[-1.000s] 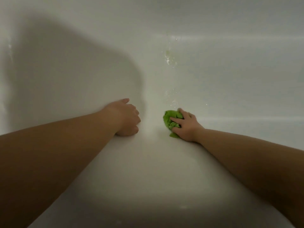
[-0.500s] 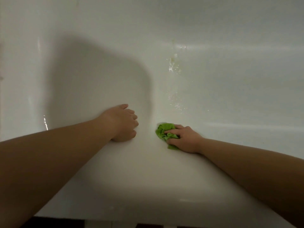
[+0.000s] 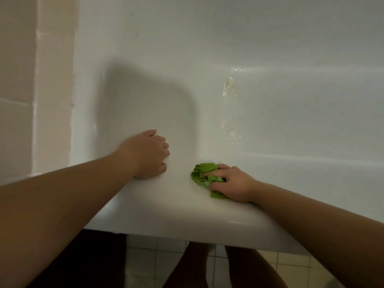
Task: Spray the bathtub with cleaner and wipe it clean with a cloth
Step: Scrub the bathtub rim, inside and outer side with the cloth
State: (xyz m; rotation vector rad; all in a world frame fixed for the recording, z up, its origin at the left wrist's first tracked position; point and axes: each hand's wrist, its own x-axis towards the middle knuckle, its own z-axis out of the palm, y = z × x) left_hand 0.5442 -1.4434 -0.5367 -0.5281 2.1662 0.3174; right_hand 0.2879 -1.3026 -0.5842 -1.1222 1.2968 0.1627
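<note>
The white bathtub (image 3: 270, 113) fills most of the view. My right hand (image 3: 233, 183) grips a crumpled green cloth (image 3: 202, 173) and presses it on the tub's near inner wall, just inside the rim. My left hand (image 3: 148, 154) rests on the rim to the left of the cloth, fingers curled over the inner edge and holding nothing. Wet streaks and droplets of cleaner (image 3: 229, 88) run down the far inner wall above the cloth. No spray bottle is in view.
A beige tiled wall (image 3: 31, 90) stands at the left end of the tub. Below the near rim (image 3: 187, 225) I see a pale tiled floor (image 3: 145, 260) and my legs (image 3: 195, 267).
My right hand has dragged the cloth down and toward me along the inner wall. The view has pulled back, bringing the tub's outer rim, the floor and the tiled wall into sight.
</note>
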